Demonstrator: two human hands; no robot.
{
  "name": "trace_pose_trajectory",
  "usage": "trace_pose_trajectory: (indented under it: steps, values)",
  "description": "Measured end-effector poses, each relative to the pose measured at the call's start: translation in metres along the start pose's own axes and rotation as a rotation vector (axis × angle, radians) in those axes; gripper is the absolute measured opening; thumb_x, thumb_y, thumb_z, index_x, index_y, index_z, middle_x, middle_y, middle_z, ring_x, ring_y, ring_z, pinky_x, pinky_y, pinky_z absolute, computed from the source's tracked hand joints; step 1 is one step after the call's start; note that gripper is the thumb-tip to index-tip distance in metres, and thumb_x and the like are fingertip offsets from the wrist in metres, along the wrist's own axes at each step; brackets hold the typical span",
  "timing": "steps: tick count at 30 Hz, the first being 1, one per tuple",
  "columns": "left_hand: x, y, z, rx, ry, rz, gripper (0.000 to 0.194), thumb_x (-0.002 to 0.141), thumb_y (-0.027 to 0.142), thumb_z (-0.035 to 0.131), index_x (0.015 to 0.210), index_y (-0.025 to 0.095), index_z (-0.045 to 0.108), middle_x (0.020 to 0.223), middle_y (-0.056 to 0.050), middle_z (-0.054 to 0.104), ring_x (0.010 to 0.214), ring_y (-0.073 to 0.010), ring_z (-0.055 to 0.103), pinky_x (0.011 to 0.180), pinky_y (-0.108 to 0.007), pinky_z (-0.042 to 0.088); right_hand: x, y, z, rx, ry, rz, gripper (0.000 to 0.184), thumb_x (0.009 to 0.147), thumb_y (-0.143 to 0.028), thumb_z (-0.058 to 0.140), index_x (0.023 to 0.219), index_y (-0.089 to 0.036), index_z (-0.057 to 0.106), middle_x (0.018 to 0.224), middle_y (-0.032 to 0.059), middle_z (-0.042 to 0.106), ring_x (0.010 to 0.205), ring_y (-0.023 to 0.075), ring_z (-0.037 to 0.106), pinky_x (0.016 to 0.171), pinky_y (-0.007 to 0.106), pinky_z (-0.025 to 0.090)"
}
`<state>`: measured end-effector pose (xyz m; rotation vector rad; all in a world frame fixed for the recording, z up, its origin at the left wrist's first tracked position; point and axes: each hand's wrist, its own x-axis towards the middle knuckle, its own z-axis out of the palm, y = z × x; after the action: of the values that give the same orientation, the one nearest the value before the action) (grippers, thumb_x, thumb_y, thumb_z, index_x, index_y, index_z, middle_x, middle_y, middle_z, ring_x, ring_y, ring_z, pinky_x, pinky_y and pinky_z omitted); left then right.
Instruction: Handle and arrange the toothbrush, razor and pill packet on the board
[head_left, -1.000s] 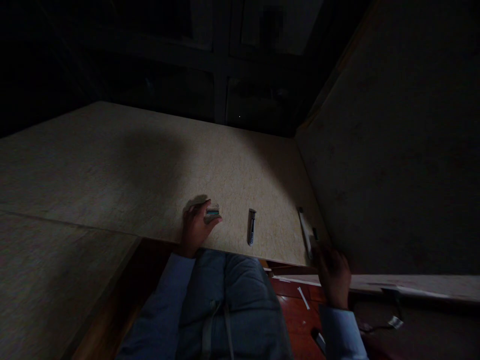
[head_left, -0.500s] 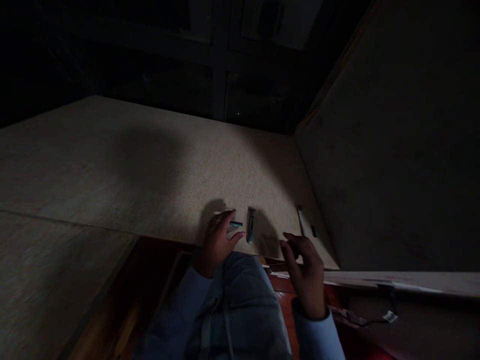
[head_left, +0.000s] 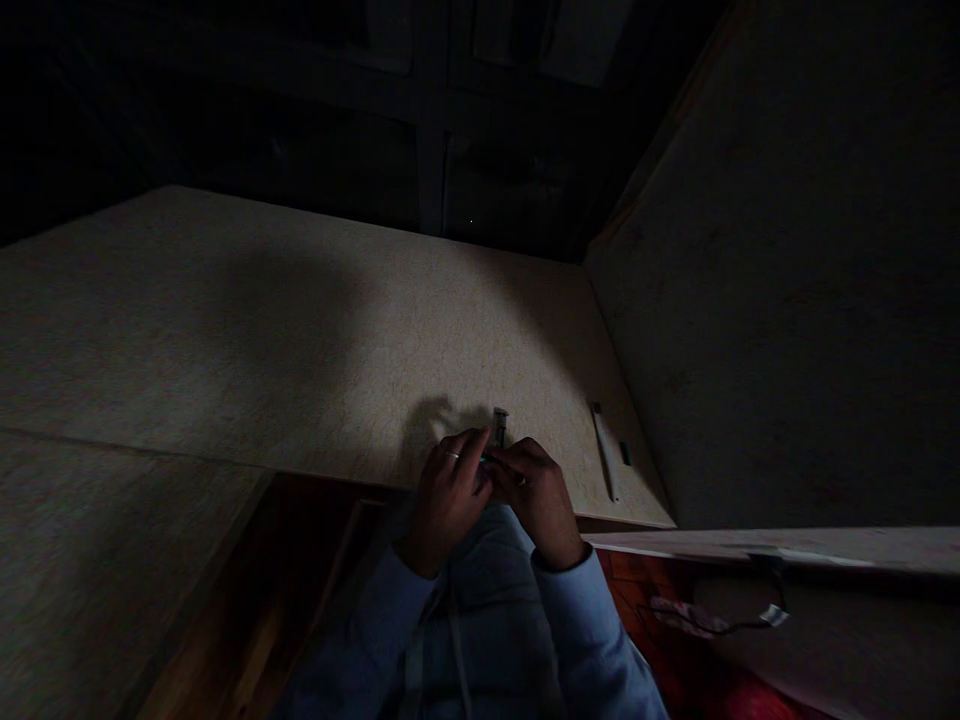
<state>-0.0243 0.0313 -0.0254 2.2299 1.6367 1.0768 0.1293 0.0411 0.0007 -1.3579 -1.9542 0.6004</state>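
Observation:
My left hand (head_left: 454, 490), a ring on one finger, is closed on a small clear case (head_left: 486, 461) with a dark and teal strip. Only a sliver of the case shows between the hands. My right hand (head_left: 536, 495) meets it from the other side, thumb and fingers pinched at the case's right end. Just beyond the fingertips a razor (head_left: 501, 420) lies on the pale tabletop (head_left: 420, 330), its handle mostly hidden by my hands.
To the right lie a slim white stick with a dark tip (head_left: 605, 455) and a small dark piece (head_left: 625, 454). A dark upright panel (head_left: 787, 280) borders the tabletop on the right. Below its edge, a black cable (head_left: 727, 630) hangs over the reddish floor.
My left hand has carried the clear case right, close to the razor. My right hand has left the white stick and small dark piece and come left to the case.

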Motion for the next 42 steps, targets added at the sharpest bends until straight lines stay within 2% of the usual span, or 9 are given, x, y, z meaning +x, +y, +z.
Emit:
trace_pose_trajectory:
  steps: [8, 14, 17, 25, 29, 33, 36, 39, 42]
  values:
    - [0.001, 0.008, 0.000, 0.016, 0.014, 0.044, 0.054, 0.088, 0.017, 0.061, 0.141, 0.022, 0.050, 0.127, -0.013, 0.067, 0.117, -0.0280, 0.063, 0.101, -0.043, 0.054, -0.002, 0.001, -0.004, 0.028, 0.025, -0.024, 0.020, 0.091, -0.017, 0.061, 0.095, -0.023, 0.079, 0.088, 0.0069, 0.066, 0.079, 0.0200, 0.067, 0.069, 0.031, 0.055]
    - [0.002, 0.015, -0.003, 0.006, 0.021, 0.025, 0.056, 0.088, 0.027, 0.067, 0.141, 0.023, 0.049, 0.128, -0.013, 0.068, 0.118, -0.0292, 0.063, 0.101, -0.045, 0.053, -0.017, -0.004, -0.020, 0.191, 0.209, 0.039, 0.011, 0.092, -0.026, 0.063, 0.091, -0.021, 0.073, 0.085, 0.0047, 0.066, 0.068, 0.0160, 0.061, 0.063, 0.029, 0.053]
    - [0.008, 0.022, 0.000, -0.008, -0.026, -0.007, 0.059, 0.086, 0.030, 0.071, 0.141, 0.025, 0.049, 0.130, -0.013, 0.067, 0.120, -0.0303, 0.062, 0.101, -0.046, 0.052, -0.033, -0.004, -0.030, 0.226, 0.323, 0.102, 0.011, 0.092, -0.030, 0.065, 0.089, -0.021, 0.070, 0.083, 0.0040, 0.065, 0.068, 0.0161, 0.059, 0.060, 0.028, 0.050]
    - [0.052, 0.052, 0.039, 0.075, -0.173, 0.061, 0.049, 0.090, 0.031, 0.066, 0.135, 0.015, 0.055, 0.126, -0.017, 0.068, 0.117, -0.0324, 0.061, 0.099, -0.047, 0.048, -0.064, 0.008, -0.046, 0.418, 0.500, 0.282, 0.016, 0.088, -0.037, 0.070, 0.089, -0.021, 0.069, 0.090, 0.0055, 0.068, 0.080, 0.0191, 0.067, 0.066, 0.029, 0.055]
    - [0.070, 0.064, 0.058, 0.123, -0.301, 0.082, 0.044, 0.094, 0.034, 0.059, 0.134, 0.015, 0.056, 0.118, -0.016, 0.069, 0.113, -0.0313, 0.061, 0.094, -0.044, 0.048, -0.069, 0.013, -0.049, 0.522, 0.515, 0.393, 0.024, 0.086, -0.042, 0.072, 0.094, -0.020, 0.068, 0.086, 0.0051, 0.072, 0.075, 0.0196, 0.070, 0.066, 0.030, 0.056]
    - [0.080, 0.073, 0.074, 0.153, -0.371, 0.091, 0.040, 0.098, 0.040, 0.052, 0.130, 0.018, 0.059, 0.115, -0.013, 0.071, 0.111, -0.0300, 0.060, 0.092, -0.041, 0.047, -0.070, 0.018, -0.049, 0.516, 0.524, 0.406, 0.025, 0.085, -0.044, 0.072, 0.091, -0.020, 0.068, 0.083, 0.0043, 0.072, 0.073, 0.0187, 0.069, 0.064, 0.029, 0.056]
    - [0.085, 0.078, 0.086, 0.164, -0.432, 0.055, 0.044, 0.095, 0.044, 0.055, 0.130, 0.018, 0.059, 0.113, -0.014, 0.072, 0.112, -0.0313, 0.060, 0.092, -0.042, 0.047, -0.071, 0.022, -0.050, 0.521, 0.516, 0.415, 0.027, 0.087, -0.046, 0.070, 0.092, -0.020, 0.068, 0.083, 0.0049, 0.072, 0.074, 0.0192, 0.068, 0.063, 0.029, 0.056]
    - [0.086, 0.080, 0.095, 0.178, -0.434, 0.005, 0.055, 0.092, 0.042, 0.059, 0.138, 0.014, 0.054, 0.114, -0.016, 0.073, 0.115, -0.0347, 0.059, 0.095, -0.046, 0.047, -0.070, 0.024, -0.051, 0.524, 0.512, 0.429, 0.028, 0.086, -0.047, 0.070, 0.094, -0.020, 0.068, 0.087, 0.0064, 0.073, 0.078, 0.0206, 0.069, 0.065, 0.030, 0.056]
    - [0.083, 0.079, 0.095, 0.156, -0.390, 0.036, 0.059, 0.093, 0.032, 0.057, 0.147, 0.011, 0.045, 0.120, -0.017, 0.071, 0.116, -0.0334, 0.059, 0.095, -0.045, 0.048, -0.070, 0.025, -0.053, 0.529, 0.521, 0.440, 0.028, 0.086, -0.047, 0.070, 0.094, -0.019, 0.069, 0.090, 0.0071, 0.074, 0.081, 0.0215, 0.070, 0.068, 0.032, 0.057]
